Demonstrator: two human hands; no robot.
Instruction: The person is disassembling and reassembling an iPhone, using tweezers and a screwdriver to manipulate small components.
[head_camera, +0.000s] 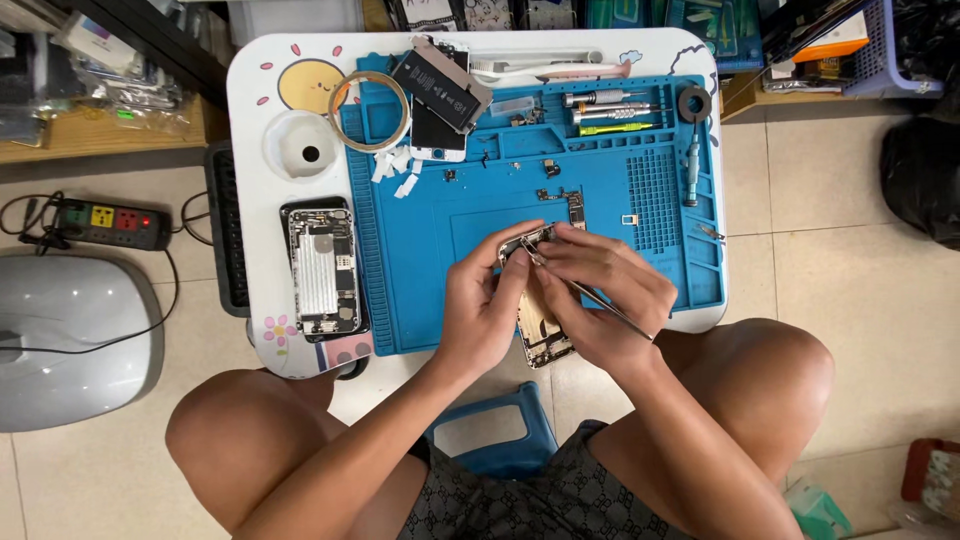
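Over the near edge of the blue mat (420, 250), seen from the head camera: left hand (487, 300) curled round an opened phone shell (540, 335), fingers closed on its upper end and side, lifting it off the counter (250, 150) and tilting it toward the face, likely for a steadier view of the inside. Right hand (605, 290) pinched shut on thin metal tweezers (590, 295), tips pressed to the shell's top corner beside the left fingertips, long legs trailing back over the wrist; both hands touching, bracing one another for fine work. Shell metallic and pale gold, flat and rectangular, lower end hanging past the counter's edge above the knees. Mat rubbery, matte, moulded with ridges and small square pockets at its right side, a likely aid against tiny parts rolling away; a few small dark parts scattered on its middle. To the left, off the mat, a second open phone (322, 270), silver plate and circuitry facing up, lying flat. Farther back, a ring of tape (368, 110) with torn white strips just beside it, a dark flat battery (440, 88) resting across a white screen panel (437, 135), and slim screwdrivers (612, 108) lined in the mat's upper tray. Well left on the tiled floor, a power strip (110, 222).
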